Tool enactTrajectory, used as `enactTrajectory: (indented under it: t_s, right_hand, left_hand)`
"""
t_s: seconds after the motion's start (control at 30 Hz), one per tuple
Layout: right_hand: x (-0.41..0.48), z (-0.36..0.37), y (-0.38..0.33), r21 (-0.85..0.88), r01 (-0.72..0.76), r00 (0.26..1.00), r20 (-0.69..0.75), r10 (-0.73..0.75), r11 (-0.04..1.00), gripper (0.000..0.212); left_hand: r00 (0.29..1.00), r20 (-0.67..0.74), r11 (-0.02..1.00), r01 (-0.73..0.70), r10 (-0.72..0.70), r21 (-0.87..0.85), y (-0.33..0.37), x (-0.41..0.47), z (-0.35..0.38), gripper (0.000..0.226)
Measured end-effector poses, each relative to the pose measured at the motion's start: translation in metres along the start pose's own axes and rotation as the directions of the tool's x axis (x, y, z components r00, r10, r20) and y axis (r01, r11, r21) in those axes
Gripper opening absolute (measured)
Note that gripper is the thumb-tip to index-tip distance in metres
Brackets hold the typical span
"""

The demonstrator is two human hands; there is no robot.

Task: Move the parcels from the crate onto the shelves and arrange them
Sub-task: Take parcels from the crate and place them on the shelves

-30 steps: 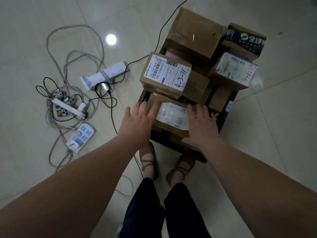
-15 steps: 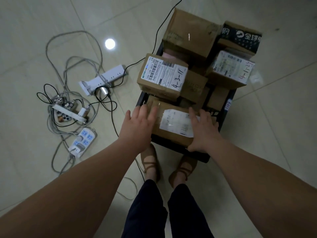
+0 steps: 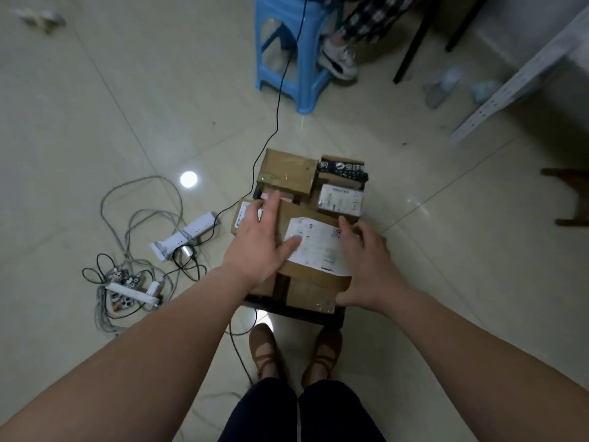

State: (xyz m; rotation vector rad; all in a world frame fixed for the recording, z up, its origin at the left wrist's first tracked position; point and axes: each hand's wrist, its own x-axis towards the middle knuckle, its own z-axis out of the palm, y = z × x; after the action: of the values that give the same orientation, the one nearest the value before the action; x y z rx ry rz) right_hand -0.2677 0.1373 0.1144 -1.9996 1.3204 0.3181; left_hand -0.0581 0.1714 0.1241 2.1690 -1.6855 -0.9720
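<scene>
A black crate stands on the floor in front of my feet, filled with several cardboard parcels. I hold one brown parcel with a large white label tilted above the crate's near end. My left hand lies on its left side, fingers straight and thumb on the label. My right hand grips its right edge, with the fingers hidden behind the box. Still in the crate are a big plain box, a black-printed box, a white-labelled box and a labelled box partly under my left hand.
Power strips and tangled cables lie on the floor to the left. A black cord runs from the crate to a blue stool, beside another person's shoe. A perforated metal shelf post slants at upper right.
The labelled parcel has risen from the crate's near end and tilted in my hands. My head has lifted, bringing the stool and the shelf post into view.
</scene>
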Motion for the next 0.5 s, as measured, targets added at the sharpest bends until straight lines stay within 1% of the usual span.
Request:
enactTrajectory:
  t_s: [0.07, 0.1, 0.17, 0.2, 0.27, 0.33, 0.37, 0.4, 0.47, 0.5]
  right_hand:
    - [-0.023, -0.031, -0.002, 0.038, 0.012, 0.997, -0.071, -0.009, 0.999, 0.138]
    - [-0.034, -0.046, -0.002, 0.03, 0.025, 0.993, -0.115, -0.021, 0.999, 0.137]
    - [-0.054, -0.073, -0.001, 0.01, 0.046, 0.98, -0.193, -0.043, 0.999, 0.136]
    - [-0.065, -0.088, 0.0, 0.016, 0.054, 0.971, -0.233, -0.049, 0.998, 0.135]
    - [-0.085, -0.114, 0.005, 0.028, 0.079, 0.948, -0.313, -0.066, 0.996, 0.133]
    - [-0.106, -0.137, 0.012, 0.017, 0.111, 0.918, -0.384, -0.096, 0.994, 0.131]
    - [-0.114, -0.147, 0.015, 0.007, 0.124, 0.906, -0.41, -0.111, 0.992, 0.13]
    - [-0.122, -0.157, 0.018, 0.002, 0.134, 0.896, -0.428, -0.12, 0.991, 0.13]
    - [-0.136, -0.174, 0.026, 0.019, 0.139, 0.876, -0.469, -0.114, 0.99, 0.13]
    - [-0.143, -0.182, 0.028, 0.051, 0.131, 0.866, -0.492, -0.09, 0.99, 0.132]
  left_hand:
    - [0.997, -0.082, 0.993, 0.003, -0.012, -0.115, 0.033, 0.0, -0.02, 0.092]
    - [0.993, -0.117, 0.984, 0.011, -0.033, -0.177, 0.049, 0.001, -0.03, 0.095]
    - [0.984, -0.136, 0.934, 0.062, -0.117, -0.353, 0.076, 0.004, -0.047, 0.101]
    - [0.98, -0.109, 0.887, 0.101, -0.166, -0.45, 0.09, 0.003, -0.056, 0.104]
    - [0.968, -0.006, 0.766, 0.194, -0.25, -0.613, 0.113, 0.003, -0.072, 0.114]
    - [0.96, 0.089, 0.656, 0.247, -0.265, -0.713, 0.137, -0.002, -0.085, 0.125]
    - [0.962, 0.12, 0.609, 0.249, -0.244, -0.753, 0.148, -0.003, -0.089, 0.121]
    - [0.97, 0.131, 0.571, 0.228, -0.206, -0.788, 0.16, -0.006, -0.093, 0.105]
    - [0.985, 0.104, 0.508, 0.161, -0.138, -0.846, 0.184, -0.011, -0.098, 0.058]
    - [0.99, 0.086, 0.486, 0.129, -0.11, -0.864, 0.193, -0.013, -0.101, 0.047]
